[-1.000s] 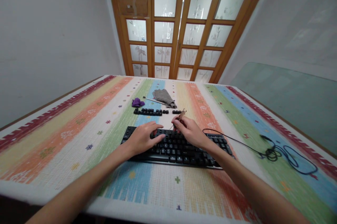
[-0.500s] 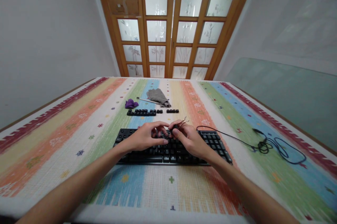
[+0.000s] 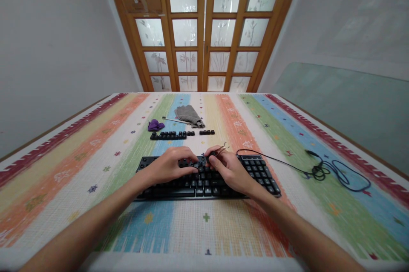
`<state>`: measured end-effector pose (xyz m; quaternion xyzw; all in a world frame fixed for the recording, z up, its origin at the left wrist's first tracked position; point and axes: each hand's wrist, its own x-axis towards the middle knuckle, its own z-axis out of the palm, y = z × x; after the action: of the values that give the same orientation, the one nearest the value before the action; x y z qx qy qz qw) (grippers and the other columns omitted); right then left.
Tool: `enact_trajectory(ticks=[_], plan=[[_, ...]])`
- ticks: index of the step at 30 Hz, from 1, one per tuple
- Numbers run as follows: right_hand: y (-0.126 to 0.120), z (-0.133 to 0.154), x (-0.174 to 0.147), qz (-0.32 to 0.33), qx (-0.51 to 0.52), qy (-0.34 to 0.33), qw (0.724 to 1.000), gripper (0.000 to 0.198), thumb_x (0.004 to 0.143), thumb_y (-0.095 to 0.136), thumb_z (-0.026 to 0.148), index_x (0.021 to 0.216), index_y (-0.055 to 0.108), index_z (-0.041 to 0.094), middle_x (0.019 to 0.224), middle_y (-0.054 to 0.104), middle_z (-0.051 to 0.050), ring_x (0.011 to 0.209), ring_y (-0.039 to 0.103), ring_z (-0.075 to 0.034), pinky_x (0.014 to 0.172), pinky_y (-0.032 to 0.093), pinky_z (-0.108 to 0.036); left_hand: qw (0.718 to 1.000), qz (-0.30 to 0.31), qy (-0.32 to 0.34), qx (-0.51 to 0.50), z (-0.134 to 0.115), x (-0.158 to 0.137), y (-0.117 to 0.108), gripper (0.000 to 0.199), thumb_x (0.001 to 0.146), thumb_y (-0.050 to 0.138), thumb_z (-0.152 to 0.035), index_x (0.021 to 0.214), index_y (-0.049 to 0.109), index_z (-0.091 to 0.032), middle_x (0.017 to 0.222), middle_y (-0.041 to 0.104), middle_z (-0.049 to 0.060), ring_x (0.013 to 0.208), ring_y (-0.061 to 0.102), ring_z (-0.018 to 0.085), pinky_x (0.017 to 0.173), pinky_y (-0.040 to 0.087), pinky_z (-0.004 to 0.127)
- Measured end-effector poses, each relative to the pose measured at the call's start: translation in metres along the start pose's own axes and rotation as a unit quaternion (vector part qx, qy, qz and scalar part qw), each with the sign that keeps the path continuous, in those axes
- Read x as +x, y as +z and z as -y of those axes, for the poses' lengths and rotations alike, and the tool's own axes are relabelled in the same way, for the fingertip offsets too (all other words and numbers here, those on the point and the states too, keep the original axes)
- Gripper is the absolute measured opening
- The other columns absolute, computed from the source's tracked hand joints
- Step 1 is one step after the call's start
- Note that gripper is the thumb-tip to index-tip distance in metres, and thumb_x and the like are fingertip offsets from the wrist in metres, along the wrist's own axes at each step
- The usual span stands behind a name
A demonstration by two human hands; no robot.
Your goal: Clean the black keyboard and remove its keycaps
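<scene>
A black keyboard lies across the table in front of me. My left hand is over its middle, thumb and forefinger closed around a small black keycap, which is hard to tell from the dark keys behind. In my right hand, beside the left, is a wire keycap puller. Its dark handle is between thumb and fingers, and the golden prongs stick out up and to the right. Loose keycaps stand in rows behind the keyboard. My hands hide part of the upper keys.
Behind the loose keycaps lie a purple cloth, a grey cloth and a thin white-handled brush. The keyboard's cable is coiled at the right. A striped tablecloth covers the table.
My left fingertips have moved a little left and down, away from the right hand, to the keys. The right hand still holds the puller. The whole view has shifted slightly.
</scene>
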<state>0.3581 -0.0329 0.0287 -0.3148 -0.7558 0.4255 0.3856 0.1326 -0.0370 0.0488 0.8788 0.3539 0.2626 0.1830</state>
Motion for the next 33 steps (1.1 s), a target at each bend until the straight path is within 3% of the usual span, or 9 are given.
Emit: enact_trajectory(ticks=[4, 8, 16, 20, 26, 33], plan=[[-0.001, 0.0, 0.001, -0.012, -0.017, -0.01, 1.0, 0.017, 0.096, 0.047, 0.031, 0.098, 0.058, 0.018, 0.083, 0.061, -0.003, 0.075, 0.058, -0.016, 0.073, 0.045, -0.029, 1.0, -0.003, 0.005, 0.006, 0.007, 0.003, -0.007, 0.017, 0.085, 0.068, -0.032, 0.093, 0.069, -0.017, 0.085, 0.07, 0.002, 0.075, 0.062, 0.013, 0.072, 0.048, 0.026], [-0.002, -0.001, 0.001, -0.017, -0.026, -0.015, 0.999, 0.016, 0.097, 0.047, 0.03, 0.097, 0.058, 0.018, 0.082, 0.061, -0.002, 0.075, 0.058, -0.015, 0.073, 0.044, -0.029, 0.996, -0.036, -0.007, 0.082, 0.028, 0.012, -0.015, 0.011, 0.085, 0.066, -0.026, 0.091, 0.069, -0.017, 0.081, 0.065, 0.002, 0.073, 0.058, 0.014, 0.071, 0.046, 0.027], [-0.002, 0.0, 0.0, -0.023, -0.02, -0.005, 1.0, 0.017, 0.096, 0.048, 0.03, 0.097, 0.059, 0.017, 0.084, 0.062, -0.003, 0.075, 0.059, -0.016, 0.073, 0.045, -0.029, 0.976, 0.061, -0.016, 0.21, 0.072, 0.039, -0.006, 0.012, 0.081, 0.064, -0.016, 0.091, 0.07, -0.016, 0.091, 0.064, 0.007, 0.087, 0.061, 0.02, 0.081, 0.049, 0.032], [-0.003, -0.002, -0.001, -0.027, -0.01, 0.001, 1.0, 0.017, 0.096, 0.048, 0.031, 0.099, 0.059, 0.017, 0.083, 0.062, -0.003, 0.076, 0.06, -0.016, 0.073, 0.045, -0.029, 0.966, 0.078, -0.024, 0.247, 0.081, 0.046, -0.001, 0.017, 0.081, 0.062, -0.014, 0.095, 0.07, -0.016, 0.095, 0.066, 0.008, 0.092, 0.061, 0.022, 0.084, 0.049, 0.032], [-0.003, -0.004, -0.003, -0.022, -0.014, -0.001, 1.0, 0.018, 0.096, 0.048, 0.031, 0.099, 0.059, 0.018, 0.082, 0.062, -0.003, 0.075, 0.06, -0.016, 0.073, 0.045, -0.029, 0.966, 0.046, -0.034, 0.252, 0.092, 0.049, 0.004, 0.03, 0.082, 0.059, -0.016, 0.112, 0.063, -0.018, 0.1, 0.067, 0.007, 0.097, 0.06, 0.022, 0.086, 0.049, 0.032], [-0.003, -0.002, -0.003, -0.022, -0.022, -0.004, 1.0, 0.017, 0.096, 0.048, 0.031, 0.097, 0.06, 0.018, 0.083, 0.062, -0.003, 0.074, 0.059, -0.015, 0.072, 0.045, -0.028, 0.965, 0.047, -0.022, 0.258, 0.096, 0.054, 0.003, 0.013, 0.083, 0.061, -0.016, 0.094, 0.068, -0.015, 0.093, 0.065, 0.008, 0.095, 0.057, 0.024, 0.085, 0.048, 0.035]])
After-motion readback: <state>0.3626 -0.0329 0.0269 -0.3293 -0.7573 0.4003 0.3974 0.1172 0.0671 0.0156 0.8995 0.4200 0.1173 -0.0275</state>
